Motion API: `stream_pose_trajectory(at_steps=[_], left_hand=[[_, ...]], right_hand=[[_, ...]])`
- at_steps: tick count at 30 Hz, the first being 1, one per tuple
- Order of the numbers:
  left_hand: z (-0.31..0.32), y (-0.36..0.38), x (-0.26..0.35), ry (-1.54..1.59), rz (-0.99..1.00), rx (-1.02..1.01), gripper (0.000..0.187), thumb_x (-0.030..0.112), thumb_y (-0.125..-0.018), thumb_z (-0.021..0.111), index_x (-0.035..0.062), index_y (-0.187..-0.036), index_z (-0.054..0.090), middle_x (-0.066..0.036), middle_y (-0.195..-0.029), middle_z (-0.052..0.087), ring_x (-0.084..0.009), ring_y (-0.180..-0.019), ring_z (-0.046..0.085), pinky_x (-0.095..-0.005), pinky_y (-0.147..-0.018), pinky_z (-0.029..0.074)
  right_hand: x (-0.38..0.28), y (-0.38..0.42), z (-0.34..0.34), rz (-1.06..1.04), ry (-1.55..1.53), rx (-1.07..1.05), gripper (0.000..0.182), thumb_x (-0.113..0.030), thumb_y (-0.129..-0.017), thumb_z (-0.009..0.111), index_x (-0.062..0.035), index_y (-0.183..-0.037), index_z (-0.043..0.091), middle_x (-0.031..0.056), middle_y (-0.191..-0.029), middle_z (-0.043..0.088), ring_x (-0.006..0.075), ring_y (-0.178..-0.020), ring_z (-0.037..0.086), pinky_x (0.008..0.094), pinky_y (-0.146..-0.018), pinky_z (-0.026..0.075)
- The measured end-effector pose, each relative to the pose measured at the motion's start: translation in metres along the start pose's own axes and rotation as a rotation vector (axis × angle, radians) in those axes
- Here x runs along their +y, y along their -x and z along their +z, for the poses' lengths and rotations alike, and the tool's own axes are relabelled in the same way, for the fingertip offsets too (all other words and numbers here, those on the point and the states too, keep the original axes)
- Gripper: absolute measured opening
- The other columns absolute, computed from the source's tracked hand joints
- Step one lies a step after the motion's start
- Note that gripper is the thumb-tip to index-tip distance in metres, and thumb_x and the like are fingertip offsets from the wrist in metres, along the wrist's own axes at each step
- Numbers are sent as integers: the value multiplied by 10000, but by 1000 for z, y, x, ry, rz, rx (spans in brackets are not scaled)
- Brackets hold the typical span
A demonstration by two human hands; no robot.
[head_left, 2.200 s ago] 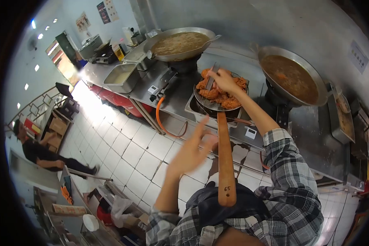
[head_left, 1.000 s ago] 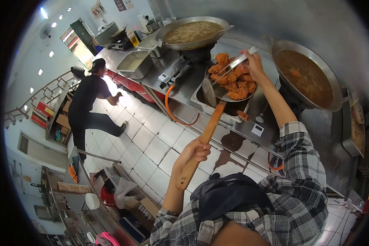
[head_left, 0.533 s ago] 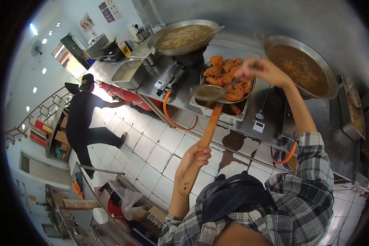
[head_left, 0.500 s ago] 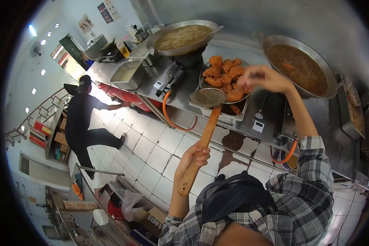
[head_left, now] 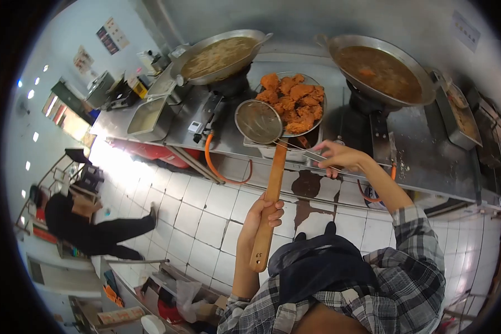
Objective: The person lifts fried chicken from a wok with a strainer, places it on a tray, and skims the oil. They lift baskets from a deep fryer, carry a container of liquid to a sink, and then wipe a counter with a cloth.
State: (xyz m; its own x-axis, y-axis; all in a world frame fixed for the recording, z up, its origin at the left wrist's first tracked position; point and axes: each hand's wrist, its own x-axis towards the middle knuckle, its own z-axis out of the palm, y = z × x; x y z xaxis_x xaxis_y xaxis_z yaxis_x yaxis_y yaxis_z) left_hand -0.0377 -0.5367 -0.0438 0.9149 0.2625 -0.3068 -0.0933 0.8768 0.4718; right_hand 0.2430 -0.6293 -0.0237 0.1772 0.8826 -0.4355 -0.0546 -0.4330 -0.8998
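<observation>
My left hand (head_left: pixel 266 214) is closed round the long wooden handle of a skimmer (head_left: pixel 275 175). Its upper end goes behind a small mesh strainer (head_left: pixel 259 121), and the round wire basket beyond is heaped with fried chicken (head_left: pixel 292 100). The join between handle and basket is hidden. The strainer's mesh faces me, overlapping the left edge of the chicken. From it a thin metal handle runs right to my right hand (head_left: pixel 342 157), whose fingers pinch it in front of the counter edge. A rectangular metal pan (head_left: pixel 250 146) sits under the basket.
Woks of oil stand at the back left (head_left: pixel 220 58) and right (head_left: pixel 384 69); food floats in the right one. Orange hoses (head_left: pixel 207 153) hang off the steel counter (head_left: pixel 239 83). At far left a person in dark clothes (head_left: pixel 72 225) bends by shelves. Dark wet patches (head_left: pixel 306 186) mark the tiles.
My right hand has come down from over the chicken to the counter edge. The strainer has turned its mesh toward me. My left hand still grips the skimmer. The other person has moved toward the shelves.
</observation>
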Motion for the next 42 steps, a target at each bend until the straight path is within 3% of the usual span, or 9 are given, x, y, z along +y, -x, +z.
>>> stream_pose_trajectory(at_steps=[1, 7, 14, 18, 22, 29, 31, 34, 42], left_hand=[[-1, 0, -1, -7, 3, -2, 336, 96, -816, 421, 125, -1149, 394, -48, -811, 433, -63, -547, 358, -167, -441, 332], [-4, 4, 1, 9, 7, -24, 288, 141, -852, 438, 104, -1136, 406, -61, -844, 440, -70, -564, 368, -164, -448, 350], [-8, 11, -9, 99, 128, 12, 303, 199, -895, 387, -29, -1095, 385, -110, -897, 457, -89, -579, 392, -190, -467, 418], [-20, 8, -22, 257, 237, -31, 341, 254, -901, 363, -23, -1090, 431, -139, -941, 485, -115, -595, 419, -220, -475, 443], [-11, 3, -36, 458, 334, -173, 467, 298, -910, 325, -63, -1207, 327, -151, -946, 460, -152, -685, 411, -292, -589, 445], [-9, -8, -43, 427, 486, -237, 547, 370, -897, 350, -66, -1219, 275, -113, -871, 449, -179, -718, 444, -331, -617, 433], [-6, -7, -43, 431, 495, -238, 603, 371, -901, 344, 51, -1373, 145, -115, -862, 449, -181, -706, 435, -342, -632, 423], [2, -6, -42, 397, 493, -233, 608, 361, -904, 342, 147, -1412, 83, -109, -847, 454, -177, -697, 426, -347, -630, 415], [10, -7, -40, 443, 497, -197, 629, 333, -892, 336, 198, -1422, 23, -134, -822, 446, -177, -635, 406, -369, -606, 437]], right_hand=[[4, -8, -6, 4, -139, -223, 504, -104, -818, 605, 0, -1209, 304, 101, -754, 522, 83, -438, 426, 202, -354, 339], [-15, 3, -10, 47, -286, -135, 344, -128, -895, 471, -22, -1201, 355, 101, -729, 515, 41, -403, 296, 181, -318, 242], [-105, 82, -122, -88, -178, 244, 296, -151, -925, 407, -129, -1220, 407, 83, -682, 491, 22, -390, 289, 142, -293, 194], [-127, 124, -226, -129, 361, 716, 311, -129, -873, 437, -104, -1183, 424, 55, -686, 503, 58, -435, 373, 216, -331, 279], [-97, 141, -348, -156, 1201, 1053, 224, -45, -816, 431, -19, -1036, 466, 177, -789, 584, 295, -562, 577, 389, -477, 436], [-44, 154, -453, -162, 1750, 883, 177, -55, -822, 411, 11, -975, 470, 193, -752, 585, 298, -578, 588, 391, -487, 448], [-87, 168, -385, 400, 1086, 758, 209, -34, -809, 413, 28, -1002, 464, 150, -658, 554, 203, -487, 532, 336, -372, 386], [-91, 168, -404, 426, 643, 425, 258, -22, -809, 400, 13, -1058, 459, 99, -611, 519, 112, -421, 425, 254, -303, 281], [-94, 135, -384, 467, 459, 358, 366, -88, -862, 355, -50, -1216, 439, 45, -625, 498, 58, -409, 317, 214, -319, 222]])
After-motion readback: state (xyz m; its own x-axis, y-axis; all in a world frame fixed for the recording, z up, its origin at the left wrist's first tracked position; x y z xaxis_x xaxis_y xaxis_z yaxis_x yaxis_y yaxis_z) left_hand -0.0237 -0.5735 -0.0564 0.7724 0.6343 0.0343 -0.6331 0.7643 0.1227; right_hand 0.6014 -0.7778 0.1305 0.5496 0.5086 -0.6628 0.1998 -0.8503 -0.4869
